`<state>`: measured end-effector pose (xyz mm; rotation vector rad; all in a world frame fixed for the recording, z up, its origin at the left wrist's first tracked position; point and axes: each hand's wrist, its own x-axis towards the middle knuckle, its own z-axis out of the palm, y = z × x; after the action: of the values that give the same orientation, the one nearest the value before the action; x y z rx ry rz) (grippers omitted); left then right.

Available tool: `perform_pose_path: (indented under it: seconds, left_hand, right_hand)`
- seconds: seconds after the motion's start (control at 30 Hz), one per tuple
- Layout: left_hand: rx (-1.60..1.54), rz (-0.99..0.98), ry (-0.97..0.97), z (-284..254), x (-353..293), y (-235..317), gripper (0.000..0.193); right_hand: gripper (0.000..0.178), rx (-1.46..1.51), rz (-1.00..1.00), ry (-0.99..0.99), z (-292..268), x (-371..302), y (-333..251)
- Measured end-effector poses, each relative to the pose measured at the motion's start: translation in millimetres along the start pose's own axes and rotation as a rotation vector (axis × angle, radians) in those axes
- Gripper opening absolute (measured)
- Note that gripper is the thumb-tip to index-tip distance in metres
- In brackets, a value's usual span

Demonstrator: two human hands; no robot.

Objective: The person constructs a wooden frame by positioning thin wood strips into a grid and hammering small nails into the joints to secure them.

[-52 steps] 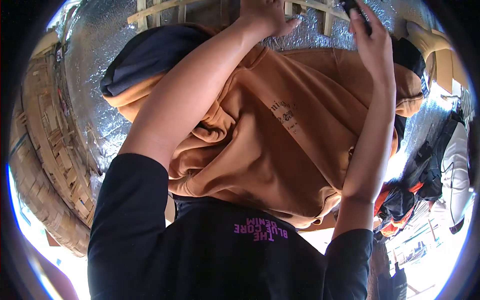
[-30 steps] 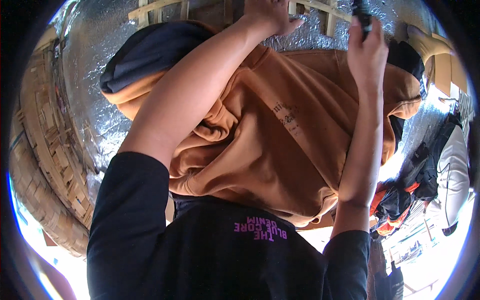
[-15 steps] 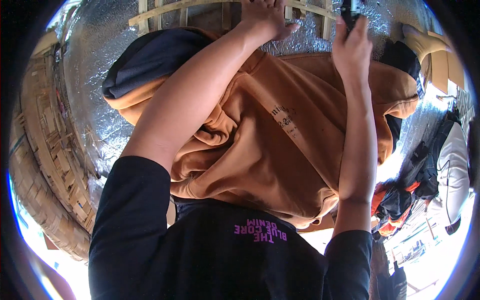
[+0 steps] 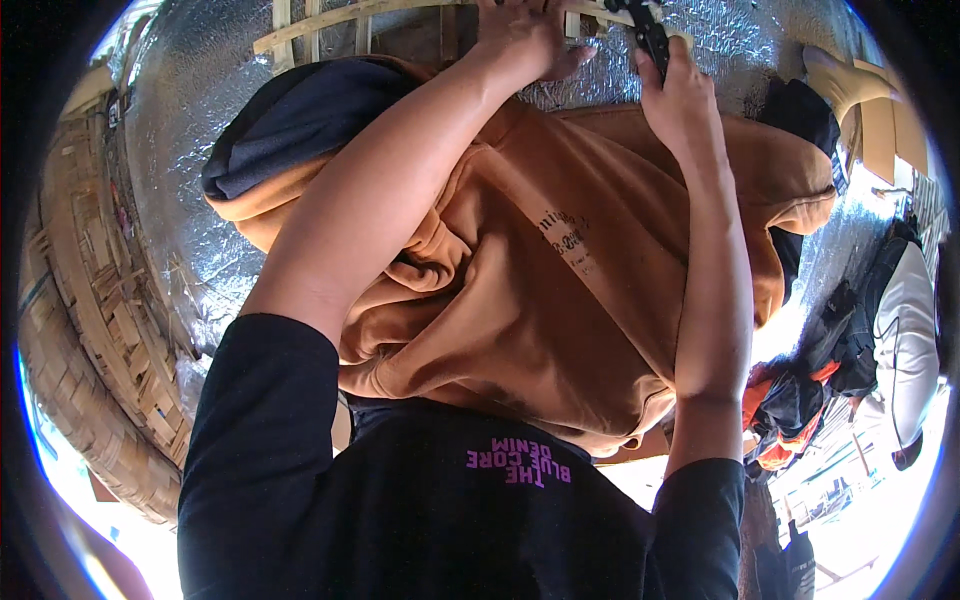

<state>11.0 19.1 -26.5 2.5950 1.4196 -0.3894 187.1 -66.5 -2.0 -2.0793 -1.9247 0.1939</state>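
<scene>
My left hand point(image 4: 522, 38) lies on pale wooden slats point(image 4: 350, 17) joined as a lattice, thumb stretched out to the right; the upper edge cuts off part of its fingers. In my right hand point(image 4: 683, 100) is a black-handled tool point(image 4: 652, 42), gripped with its dark head pointing up and left near the slats. The upper edge crops that head, so its kind is unclear. Below both hands, a brown hooded sweatshirt point(image 4: 560, 300) with dark print spreads in folds under my forearms.
Crinkled silver foil sheeting point(image 4: 180, 130) lies beneath the slats and sweatshirt. A dark blue cloth point(image 4: 310, 115) bunches at upper left. Woven bamboo point(image 4: 105, 330) curves along the left side. At right are brown cardboard point(image 4: 880, 140), a white cushion-like bundle point(image 4: 905, 340) and black-and-orange cloth point(image 4: 790, 410).
My right hand has moved slightly left and down, and the tool in it now tilts leftward toward the slats. My left hand stays in nearly the same place.
</scene>
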Motion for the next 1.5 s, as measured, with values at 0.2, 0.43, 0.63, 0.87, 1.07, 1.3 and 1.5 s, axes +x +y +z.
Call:
perform_pose_path:
  seconds: [0.2, 0.43, 0.63, 0.87, 1.07, 1.3, 1.5]
  left_hand:
    - [-0.056, -0.014, 0.102, 19, 1, -4, 0.097]
    - [-0.005, -0.009, 0.095, 14, 6, -1, 0.099]
    - [-0.098, 0.03, 0.24, 22, 9, -1, 0.098]
    - [-0.049, -0.004, 0.088, 9, 1, -7, 0.096]
    - [-0.017, 0.007, 0.075, 12, 5, -2, 0.096]
    - [-0.028, -0.005, 0.048, 8, -1, -1, 0.095]
    - [0.013, -0.019, -0.035, 2, -2, -2, 0.094]
  right_hand:
    - [0.033, 0.231, 0.044, 0.166, -18, 6, -8]
    - [0.04, 0.051, -0.098, 0.313, -14, 5, 5]
    - [0.031, 0.104, 0.048, 0.171, -18, 1, 0]
    - [0.037, 0.293, 0.07, 0.24, -34, 12, -10]
    - [0.034, 0.07, 0.086, -0.161, -10, -4, 4]
    - [0.029, 0.254, 0.137, 0.103, -24, 4, -6]
    - [0.037, 0.132, 0.04, 0.04, -22, -2, -5]
